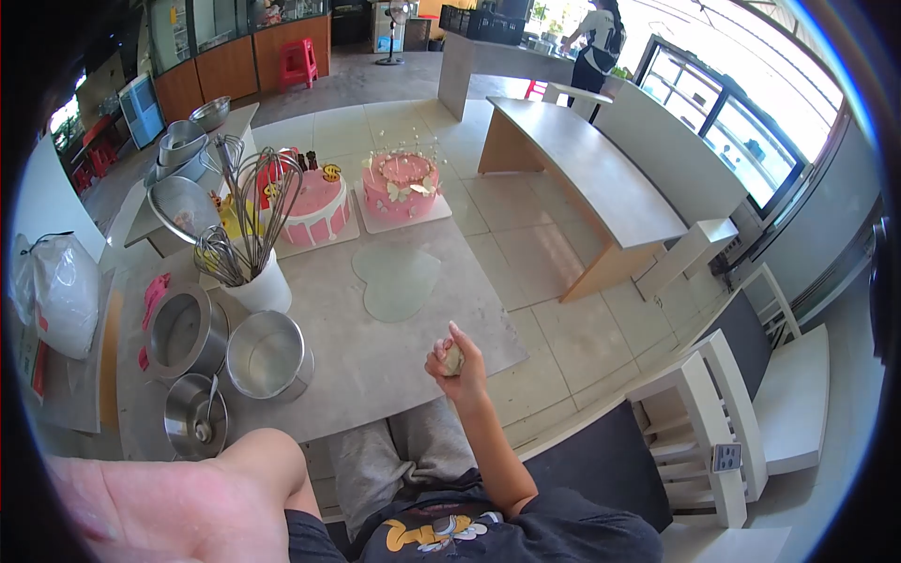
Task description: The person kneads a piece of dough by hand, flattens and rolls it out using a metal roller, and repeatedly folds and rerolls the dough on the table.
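Note:
My right hand [460,367] is raised above the table's front edge, thumb pointing up. Its fingers are curled round a small pale lump [453,359], whose kind I cannot make out. Very near the camera at lower left is my left hand [155,507], palm facing me, its fingers lost at the dark image edge. On the table beyond my right hand lies a translucent heart-shaped sheet [399,280]. Behind it stand a pink cake with butterflies and pearl picks [402,190] and a pink cake with white drips [314,206], each on a white board.
Left on the grey table [375,385] are a white tub of whisks [261,286], metal pots [270,355] and a metal bowl with a ladle [195,416]. White chairs [713,422] are at right. A person [597,52] stands far back near a long table [591,169].

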{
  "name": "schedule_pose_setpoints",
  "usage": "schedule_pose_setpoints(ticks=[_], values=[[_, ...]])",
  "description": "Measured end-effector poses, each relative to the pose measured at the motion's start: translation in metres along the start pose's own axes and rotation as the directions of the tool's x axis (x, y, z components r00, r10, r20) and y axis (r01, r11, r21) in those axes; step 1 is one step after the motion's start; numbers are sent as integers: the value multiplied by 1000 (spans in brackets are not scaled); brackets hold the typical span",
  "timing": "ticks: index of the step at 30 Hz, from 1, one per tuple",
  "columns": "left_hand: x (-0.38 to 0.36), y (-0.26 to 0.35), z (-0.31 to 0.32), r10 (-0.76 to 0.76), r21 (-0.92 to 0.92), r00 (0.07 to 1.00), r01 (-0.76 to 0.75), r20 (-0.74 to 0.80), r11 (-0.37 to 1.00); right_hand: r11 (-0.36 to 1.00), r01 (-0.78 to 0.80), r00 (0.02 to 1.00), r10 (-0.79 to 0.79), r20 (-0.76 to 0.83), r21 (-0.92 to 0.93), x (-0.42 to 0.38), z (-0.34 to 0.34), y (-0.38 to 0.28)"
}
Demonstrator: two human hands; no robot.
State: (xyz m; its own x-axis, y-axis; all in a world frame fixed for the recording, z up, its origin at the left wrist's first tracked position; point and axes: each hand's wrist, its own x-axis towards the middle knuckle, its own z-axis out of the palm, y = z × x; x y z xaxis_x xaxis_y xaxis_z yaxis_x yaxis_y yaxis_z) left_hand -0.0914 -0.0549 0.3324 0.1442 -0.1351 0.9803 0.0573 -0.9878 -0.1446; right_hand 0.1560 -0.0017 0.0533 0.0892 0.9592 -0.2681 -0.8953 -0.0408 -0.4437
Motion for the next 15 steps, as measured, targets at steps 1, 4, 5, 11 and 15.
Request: schedule_pose_setpoints(ticks=[1,4,5,11,15], values=[[0,0,0,-1,3,1000,1,2,1000,1000,29,999,-29,36,0,1,0,0],[1,-2,3,-20,27,1000,20,5,999,998,64,990,-67,122,26,1,-4,4],[-1,-5,6,-34,53,999,34,-9,998,996,88,977,-93,194,30,4,-3,2],[-102,-40,76,-720,-102,616,733,-319,673,606,467,853,-501,147,-645,3,36,-4],[-179,-59,120,-962,-692,-125,672,245,-263,-15,676,636,-493,593,-737,-18,75,7]])
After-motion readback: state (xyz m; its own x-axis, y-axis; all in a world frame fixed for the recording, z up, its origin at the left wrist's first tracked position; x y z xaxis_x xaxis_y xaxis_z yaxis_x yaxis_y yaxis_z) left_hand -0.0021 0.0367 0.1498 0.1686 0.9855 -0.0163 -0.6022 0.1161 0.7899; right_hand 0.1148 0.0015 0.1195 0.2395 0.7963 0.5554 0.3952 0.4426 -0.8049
